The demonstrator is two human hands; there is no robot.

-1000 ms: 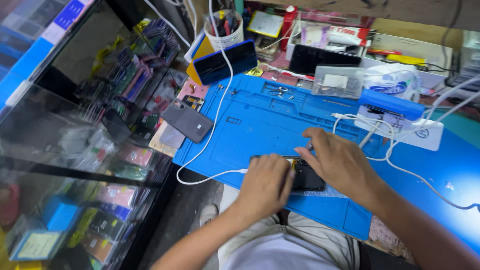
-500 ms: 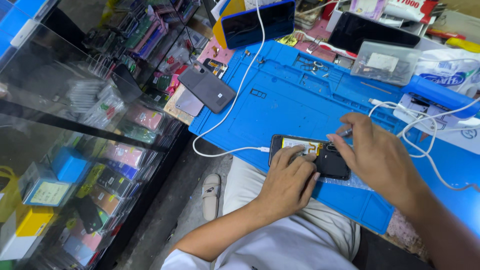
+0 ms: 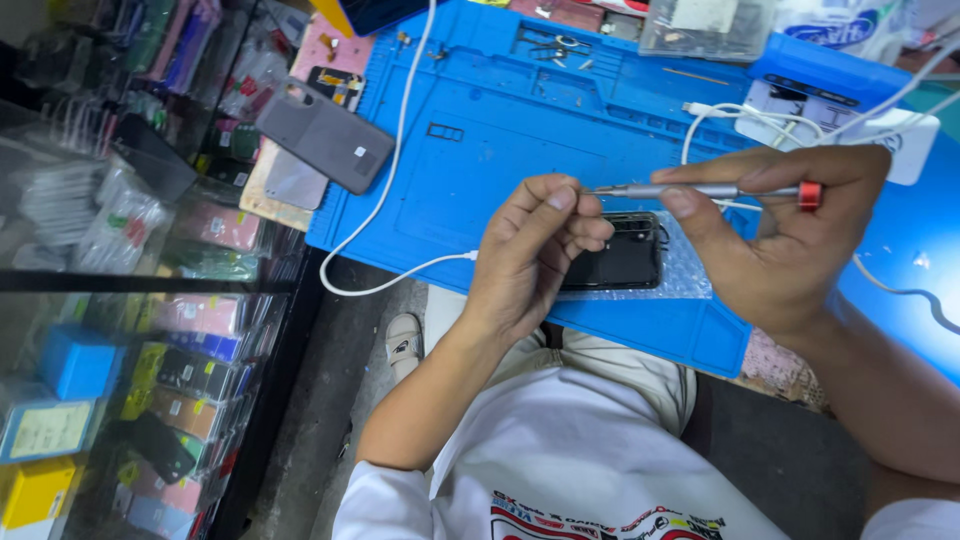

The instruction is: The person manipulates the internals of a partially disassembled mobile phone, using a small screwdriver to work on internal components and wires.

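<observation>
A blue silicone repair mat point(image 3: 520, 160) covers the worktop across the upper middle and right of the frame, with moulded trays along its far edge holding small screws and parts. Left of it stands a glass display case point(image 3: 130, 300) stacked with packaged phone cases in many colours, filling the left third of the picture. A grey phone back cover point(image 3: 325, 135) lies at an angle over the mat's upper left corner. A white cable point(image 3: 395, 180) runs down the mat from the top edge and curls toward the lower middle. At the upper right sit a clear plastic box point(image 3: 705, 25) and a white power strip point(image 3: 850, 125) with more white leads.

A dark phone point(image 3: 625, 255) lies flat near the mat's front edge on a piece of bubble wrap point(image 3: 685, 270), its long axis running left to right across the frame.

The right hand point(image 3: 790, 235) is closed on a slim silver screwdriver point(image 3: 690, 190) with a red cap, thumb and fingers pinching the shaft. The tool lies almost level, its long axis left to right, the red end to the right and the tip pointing left. The left hand point(image 3: 530, 250) has its fingers curled together, thumb and forefinger meeting at the screwdriver's tip just above the phone's left end.
</observation>
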